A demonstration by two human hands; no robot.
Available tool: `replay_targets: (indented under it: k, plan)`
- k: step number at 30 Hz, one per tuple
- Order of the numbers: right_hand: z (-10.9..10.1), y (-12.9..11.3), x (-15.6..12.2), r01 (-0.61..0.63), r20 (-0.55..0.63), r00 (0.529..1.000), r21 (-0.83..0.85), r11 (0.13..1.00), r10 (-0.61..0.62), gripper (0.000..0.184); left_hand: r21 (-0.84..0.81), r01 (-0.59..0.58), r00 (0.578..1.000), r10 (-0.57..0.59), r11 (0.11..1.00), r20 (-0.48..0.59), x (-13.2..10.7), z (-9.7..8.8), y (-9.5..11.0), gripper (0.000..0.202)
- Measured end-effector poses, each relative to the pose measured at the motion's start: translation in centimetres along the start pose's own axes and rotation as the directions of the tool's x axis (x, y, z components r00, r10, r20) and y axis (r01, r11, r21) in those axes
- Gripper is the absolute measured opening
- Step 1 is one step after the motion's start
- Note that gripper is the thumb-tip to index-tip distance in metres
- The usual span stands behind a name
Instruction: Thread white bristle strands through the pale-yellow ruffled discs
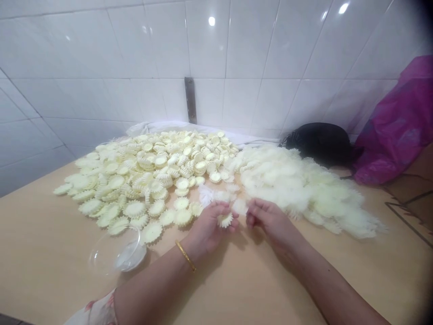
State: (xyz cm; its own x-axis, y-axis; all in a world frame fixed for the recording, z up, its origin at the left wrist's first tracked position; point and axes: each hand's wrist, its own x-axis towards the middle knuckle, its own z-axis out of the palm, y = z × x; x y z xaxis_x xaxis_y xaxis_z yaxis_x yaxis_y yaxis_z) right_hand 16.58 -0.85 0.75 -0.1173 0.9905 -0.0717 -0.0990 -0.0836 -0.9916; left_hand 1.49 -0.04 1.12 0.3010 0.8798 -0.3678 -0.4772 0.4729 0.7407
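Observation:
My left hand point(214, 225), with a gold bangle point(185, 255) on its wrist, is closed around a small pale-yellow scalloped disc point(225, 220). Just to the right, the fingers of my right hand point(265, 221) are pinched together; whatever they hold, if anything, is too small to make out. Between and beyond the hands lies a thin translucent petal piece point(240, 206). A big heap of pale-yellow scalloped discs point(152, 171) spreads to the left, some of them stacked. On the right is a pile of sheer, whitish-yellow petal pieces point(287, 185).
A clear plastic bowl point(130, 253) with something whitish in it sits at the front left of the wooden table point(43, 253). A black bag point(318, 141) and a magenta plastic bag point(394, 126) stand at the back right. White tiled wall point(135, 49) borders the table.

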Motion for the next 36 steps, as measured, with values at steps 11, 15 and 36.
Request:
replay_targets:
  k: [11,15,36]
  plan:
    - [1.0,0.2,-0.4,0.031,-0.037,0.999,-0.179,0.983,-0.038,0.038,0.166,-0.059,0.998,0.061,0.984,-0.007,-0.3,-0.1,-0.8,0.021]
    - [0.5,-0.3,-0.6,0.211,-0.071,0.950,-0.570,0.794,-0.303,0.027,0.160,-0.069,0.998,0.069,0.985,0.002,-0.3,0.1,-0.7,0.024]
    - [1.1,0.1,-0.6,0.391,0.098,0.875,-0.720,0.574,-0.474,0.028,0.013,0.054,0.977,-0.056,0.998,0.206,-0.1,0.2,-0.1,0.034]
